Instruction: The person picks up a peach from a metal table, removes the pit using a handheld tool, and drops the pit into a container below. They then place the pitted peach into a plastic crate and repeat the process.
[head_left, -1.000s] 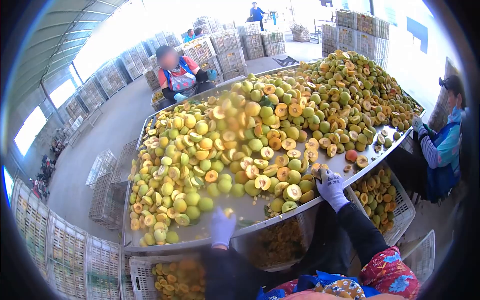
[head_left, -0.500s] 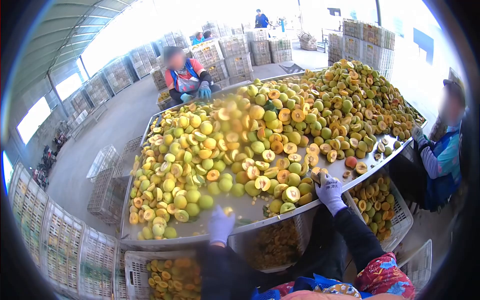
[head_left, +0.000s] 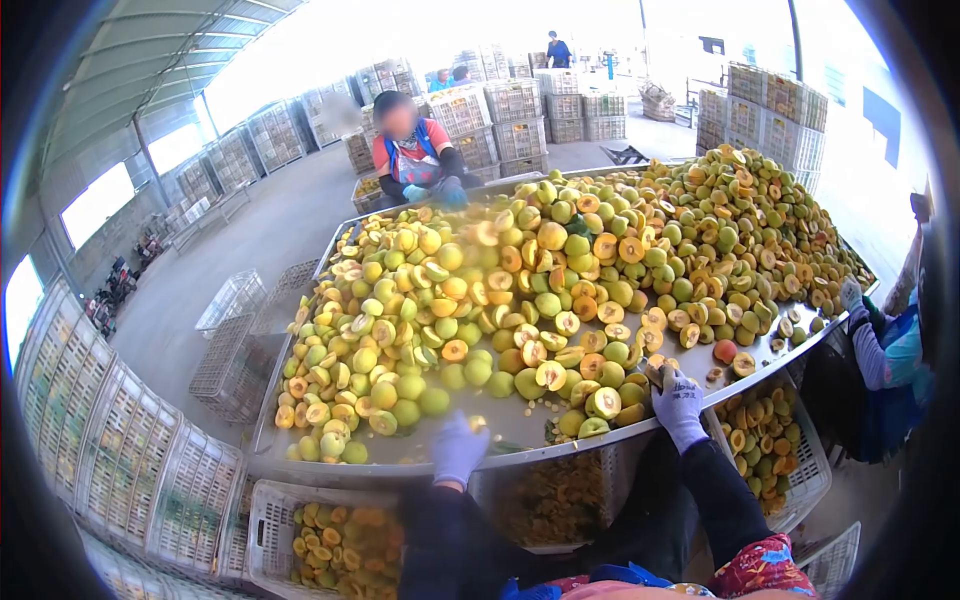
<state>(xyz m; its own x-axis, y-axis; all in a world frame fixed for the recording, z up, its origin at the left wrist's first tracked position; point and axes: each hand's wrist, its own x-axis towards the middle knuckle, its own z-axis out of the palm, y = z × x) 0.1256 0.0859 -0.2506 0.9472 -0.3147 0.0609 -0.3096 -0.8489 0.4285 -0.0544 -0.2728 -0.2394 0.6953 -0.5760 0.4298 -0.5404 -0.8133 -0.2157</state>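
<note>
Head | left fingers [head_left: 466, 430] pinch yellow piece [head_left: 479, 424] — right fingers [head_left: 668, 380] grip round halved fruit [head_left: 655, 366]

yellow fruit half [head_left: 478, 423] and orange half [head_left: 657, 369], both gripped.

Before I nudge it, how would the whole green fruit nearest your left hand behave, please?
The green fruit looks round, so it would probably roll across the smooth metal table. It sits free at the edge of the pile, so little would likely stop it.
</note>
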